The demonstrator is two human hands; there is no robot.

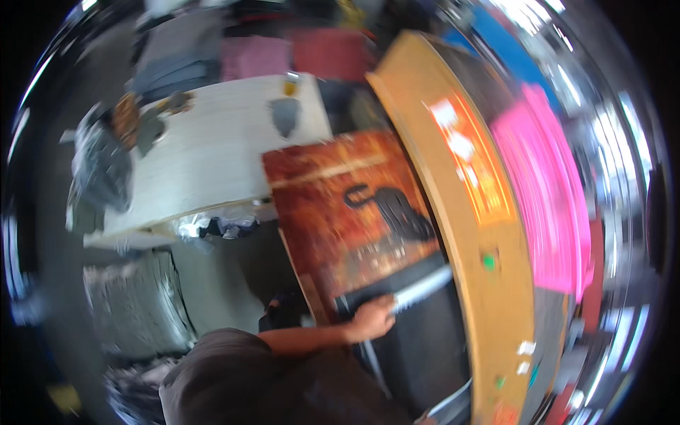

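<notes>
My left hand (pixel 373 319) is closed at the near end of a pale, shiny strip (pixel 423 289), which lies along the far edge of a black, flat-sided object (pixel 421 347). Blur hides exactly how the fingers wrap it. Only a sliver of my right hand (pixel 427 421) shows at the lower edge, by another pale edge of the black object; its fingers are out of sight. Beyond my left hand is a stained red-brown board (pixel 312 212), with a dark, ridged object (pixel 405 214) with a curved loop on it.
A long orange-brown wooden panel (pixel 453 205) stands along the right side. Behind it are stacked bright pink sheets or trays (pixel 545 198). To the far left, a whitish table (pixel 212 142) carries a plastic bag (pixel 103 166) and a grey spade-shaped piece (pixel 285 115). Grey bundles (pixel 138 304) lie below.
</notes>
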